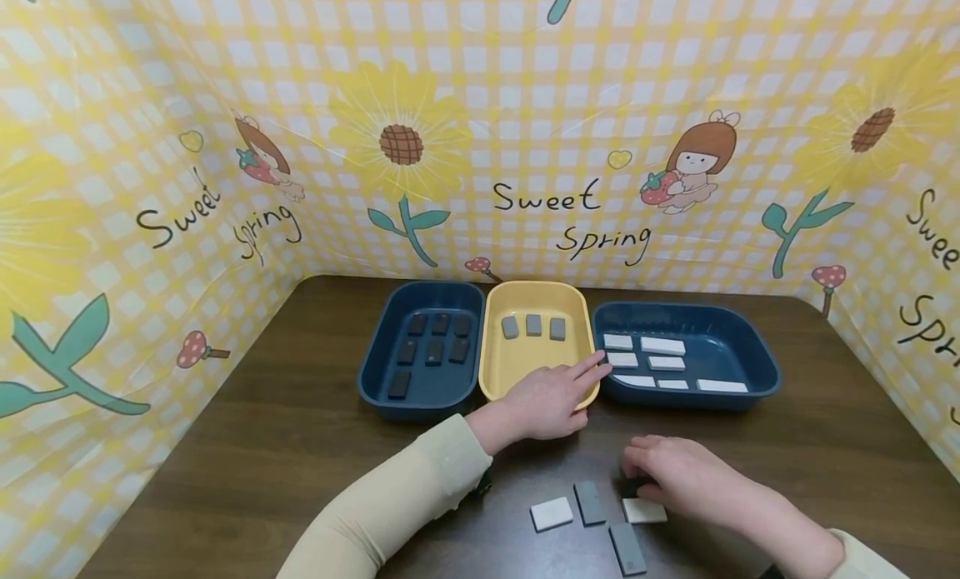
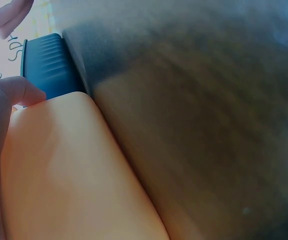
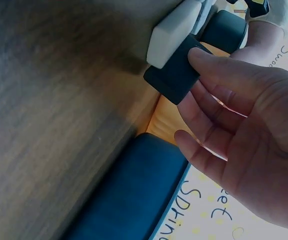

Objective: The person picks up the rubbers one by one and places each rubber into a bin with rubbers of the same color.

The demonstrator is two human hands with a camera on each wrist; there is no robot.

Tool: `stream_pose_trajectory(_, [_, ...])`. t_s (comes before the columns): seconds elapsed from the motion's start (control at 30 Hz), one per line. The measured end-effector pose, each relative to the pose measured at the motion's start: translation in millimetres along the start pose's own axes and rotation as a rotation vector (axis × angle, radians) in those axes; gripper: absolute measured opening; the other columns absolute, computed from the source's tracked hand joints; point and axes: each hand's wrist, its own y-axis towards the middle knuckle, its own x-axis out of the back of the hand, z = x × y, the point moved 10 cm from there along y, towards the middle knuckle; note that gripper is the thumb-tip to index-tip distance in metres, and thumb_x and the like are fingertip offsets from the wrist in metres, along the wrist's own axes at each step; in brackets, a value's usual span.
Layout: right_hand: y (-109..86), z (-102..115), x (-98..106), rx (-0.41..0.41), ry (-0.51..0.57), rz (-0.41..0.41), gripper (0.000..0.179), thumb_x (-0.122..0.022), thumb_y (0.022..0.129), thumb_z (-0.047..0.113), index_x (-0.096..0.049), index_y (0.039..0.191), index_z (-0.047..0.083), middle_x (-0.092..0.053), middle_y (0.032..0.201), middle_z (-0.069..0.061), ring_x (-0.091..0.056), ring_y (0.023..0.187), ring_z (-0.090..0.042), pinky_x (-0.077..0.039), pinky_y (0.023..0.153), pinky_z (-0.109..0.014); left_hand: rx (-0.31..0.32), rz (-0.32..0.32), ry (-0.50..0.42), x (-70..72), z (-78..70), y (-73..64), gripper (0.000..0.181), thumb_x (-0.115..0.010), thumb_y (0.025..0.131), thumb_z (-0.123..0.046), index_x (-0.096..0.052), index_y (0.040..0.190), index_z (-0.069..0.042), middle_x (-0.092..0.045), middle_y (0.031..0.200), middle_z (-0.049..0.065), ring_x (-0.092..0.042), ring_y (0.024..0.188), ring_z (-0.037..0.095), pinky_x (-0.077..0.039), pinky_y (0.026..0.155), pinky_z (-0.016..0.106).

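My right hand (image 1: 686,476) is low over the front of the table and pinches a black rectangular block (image 3: 170,79) between thumb and fingers. Right beside that block lies a white block (image 1: 645,511). To its left are two grey blocks, one upper (image 1: 589,503) and one lower (image 1: 627,550), plus another white block (image 1: 551,514). My left hand (image 1: 550,402) reaches across the front right corner of the yellow tray (image 1: 491,371), fingers extended toward the right-hand blue tray (image 1: 761,387). In the left wrist view its thumb (image 2: 26,92) touches the yellow tray's edge.
A second blue tray (image 1: 375,406), at left, contains several black blocks (image 1: 433,352). Three grey blocks (image 1: 533,325) lie in the yellow tray, and several white blocks (image 1: 663,345) in the right-hand one. Patterned cloth (image 1: 495,129) surrounds the back and sides of the wooden table (image 1: 247,446).
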Motion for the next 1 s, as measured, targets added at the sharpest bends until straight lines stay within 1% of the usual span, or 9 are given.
stream_pose_trajectory(0.13, [-1.7, 0, 7, 0.006, -0.028, -0.015, 0.020, -0.081, 0.077, 0.012, -0.065, 0.085, 0.021, -0.054, 0.077, 0.017, -0.049, 0.067, 0.000, -0.050, 0.061, -0.026, -0.006, -0.002, 0.001, 0.4, -0.1, 0.4, 0.071, -0.058, 0.095, -0.033, -0.023, 0.156, -0.022, -0.015, 0.161, -0.003, -0.058, 0.108, 0.013, -0.048, 0.082, 0.025])
stream_pose_trajectory(0.23, [-2.7, -1, 13, 0.002, -0.042, -0.023, 0.020, -0.082, 0.077, 0.011, -0.067, 0.086, 0.020, -0.056, 0.079, 0.016, -0.050, 0.068, 0.000, -0.051, 0.063, -0.027, -0.011, 0.004, 0.010, 0.7, 0.3, 1.3, 0.072, -0.058, 0.095, -0.034, -0.022, 0.156, -0.022, -0.015, 0.161, -0.002, -0.057, 0.112, 0.014, -0.048, 0.084, 0.026])
stream_pose_trajectory(0.4, [-5.1, -3, 19, -0.002, -0.052, -0.039, 0.021, -0.083, 0.076, 0.011, -0.067, 0.087, 0.020, -0.057, 0.079, 0.015, -0.051, 0.069, -0.001, -0.051, 0.063, -0.028, -0.006, 0.024, 0.005, 4.5, 1.6, -0.3, 0.072, -0.056, 0.096, -0.042, -0.021, 0.156, -0.022, -0.016, 0.161, -0.002, -0.048, 0.127, 0.016, -0.044, 0.097, 0.034])
stream_pose_trajectory(0.53, [-6.4, -4, 23, 0.004, -0.067, -0.058, 0.023, -0.083, 0.076, 0.010, -0.065, 0.085, 0.022, -0.055, 0.079, 0.015, -0.050, 0.069, -0.002, -0.051, 0.062, -0.027, 0.012, 0.013, -0.032, 13.3, 8.6, -9.4, 0.074, -0.053, 0.095, -0.052, -0.024, 0.156, -0.022, -0.019, 0.161, 0.000, -0.041, 0.135, 0.017, -0.041, 0.102, 0.038])
stream_pose_trajectory(0.63, [-6.7, -5, 28, 0.008, -0.090, -0.085, 0.025, -0.082, 0.075, 0.010, -0.063, 0.083, 0.023, -0.054, 0.079, 0.015, -0.049, 0.068, -0.002, -0.049, 0.061, -0.027, 0.023, -0.002, -0.063, 21.6, 16.9, -22.4, 0.073, -0.049, 0.095, -0.058, -0.027, 0.155, -0.022, -0.021, 0.160, 0.001, -0.037, 0.137, 0.018, -0.039, 0.104, 0.040])
stream_pose_trajectory(0.7, [-6.7, -4, 32, 0.015, -0.101, -0.102, 0.026, -0.082, 0.075, 0.009, -0.061, 0.082, 0.022, -0.054, 0.079, 0.014, -0.049, 0.068, -0.002, -0.049, 0.060, -0.028, 0.034, -0.013, -0.073, 27.0, 24.2, -34.3, 0.072, -0.046, 0.095, -0.061, -0.029, 0.154, -0.023, -0.022, 0.160, 0.001, -0.036, 0.137, 0.018, -0.038, 0.105, 0.041])
stream_pose_trajectory(0.8, [-6.2, -3, 38, 0.019, -0.108, -0.126, 0.027, -0.082, 0.075, 0.008, -0.061, 0.082, 0.022, -0.055, 0.079, 0.015, -0.049, 0.068, -0.001, -0.049, 0.060, -0.027, 0.047, -0.052, -0.068, 36.3, 37.6, -55.2, 0.069, -0.045, 0.096, -0.059, -0.034, 0.152, -0.020, -0.025, 0.158, 0.003, -0.037, 0.137, 0.021, -0.037, 0.105, 0.042])
stream_pose_trajectory(0.9, [-5.2, -1, 45, 0.025, -0.110, -0.148, 0.028, -0.082, 0.075, 0.007, -0.060, 0.082, 0.023, -0.054, 0.079, 0.015, -0.049, 0.068, -0.001, -0.049, 0.060, -0.027, 0.082, -0.126, -0.051, 46.1, 58.4, -78.6, 0.066, -0.050, 0.097, -0.054, -0.039, 0.150, -0.017, -0.030, 0.156, 0.008, -0.040, 0.135, 0.024, -0.038, 0.104, 0.044])
stream_pose_trajectory(1.0, [-2.9, 1, 52, 0.029, -0.103, -0.165, 0.028, -0.081, 0.076, 0.007, -0.059, 0.083, 0.024, -0.052, 0.079, 0.016, -0.048, 0.069, -0.001, -0.048, 0.061, -0.027, 0.136, -0.224, -0.041, 57.9, 86.4, -104.0, 0.062, -0.055, 0.096, -0.047, -0.043, 0.146, -0.012, -0.033, 0.154, 0.011, -0.041, 0.134, 0.027, -0.038, 0.103, 0.048])
